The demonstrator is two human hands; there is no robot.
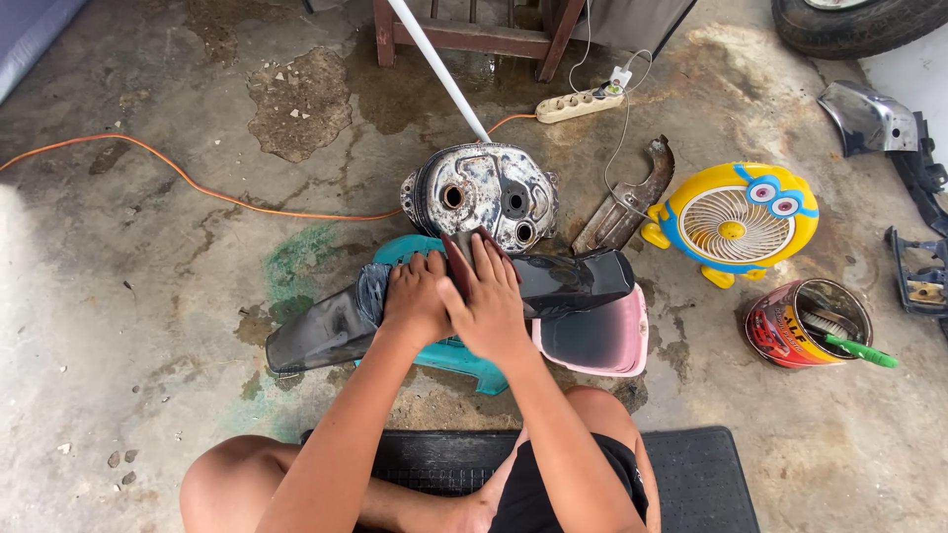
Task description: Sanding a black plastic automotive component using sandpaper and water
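Both our hands bear on 1 dark red sanding sheet [462, 259], pressed flat onto the black plastic panel [568, 281]. Left hand [417, 296] fingers lie flat; right hand [489, 301] fingers spread over the sheet. The panel rests across a teal tub [472, 367] and pink tub [602, 345] on the concrete floor [148, 296]. Best kept even, full-palm pressure. Panel looks glossy right, dull grey left.
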